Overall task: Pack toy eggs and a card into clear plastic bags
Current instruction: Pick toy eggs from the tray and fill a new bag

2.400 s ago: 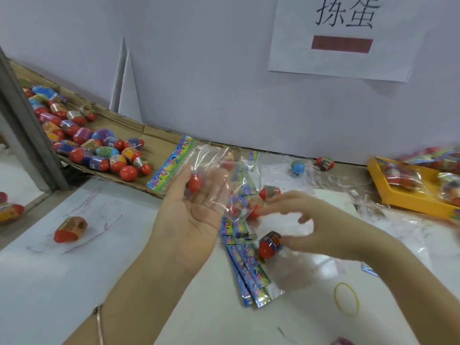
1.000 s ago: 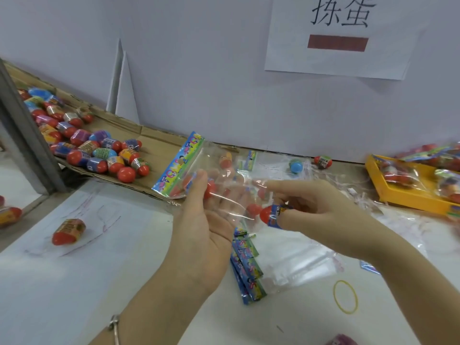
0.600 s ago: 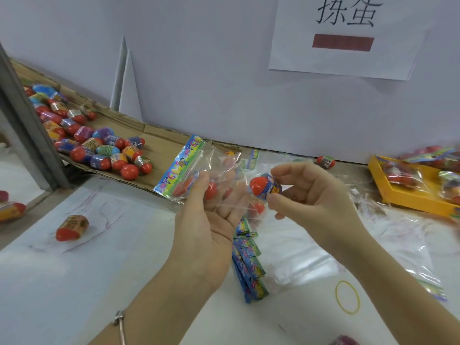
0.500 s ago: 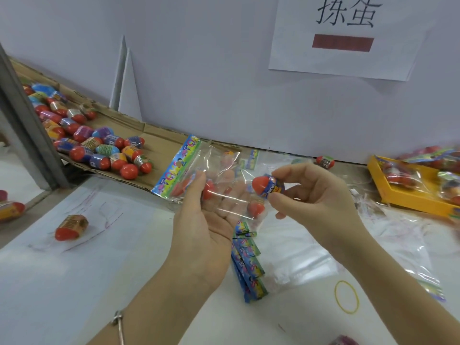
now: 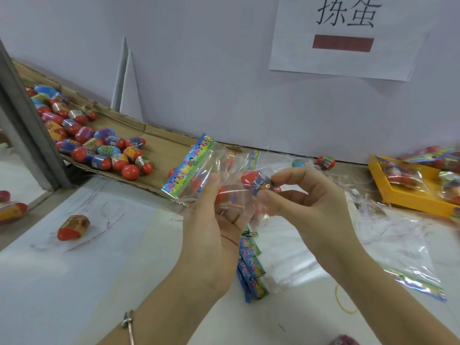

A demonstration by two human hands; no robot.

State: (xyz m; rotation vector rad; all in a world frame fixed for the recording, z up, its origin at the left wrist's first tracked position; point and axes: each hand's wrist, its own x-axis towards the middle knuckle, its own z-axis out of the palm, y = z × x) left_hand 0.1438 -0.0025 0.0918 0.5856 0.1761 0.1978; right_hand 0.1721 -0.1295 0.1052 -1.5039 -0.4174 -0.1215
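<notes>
White table (image 5: 74, 282), mid-frame. Left hand (image 5: 214, 235) fingers clamped on clear bag (image 5: 224, 168), header end upper left. Right hand (image 5: 306, 205) pinches toy egg (image 5: 256, 181): long axis near-horizontal, red end pointing left at bag.

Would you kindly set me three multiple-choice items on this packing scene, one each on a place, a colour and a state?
1. Where does the yellow tray stand?
A) at the far right of the table
B) on the cardboard at the left
C) beside the grey post

2. What colour is the rubber band beside the right forearm?
A) red
B) yellow
C) black

3. What is the right hand doing?
A) resting flat on the table
B) holding a card
C) pinching a toy egg at the clear bag that the left hand holds

Answers:
1 A, the tray shows at the far right of the view.
2 B, the band is a thin yellow loop.
3 C, thumb and fingertips close on the egg against the bag.
</notes>
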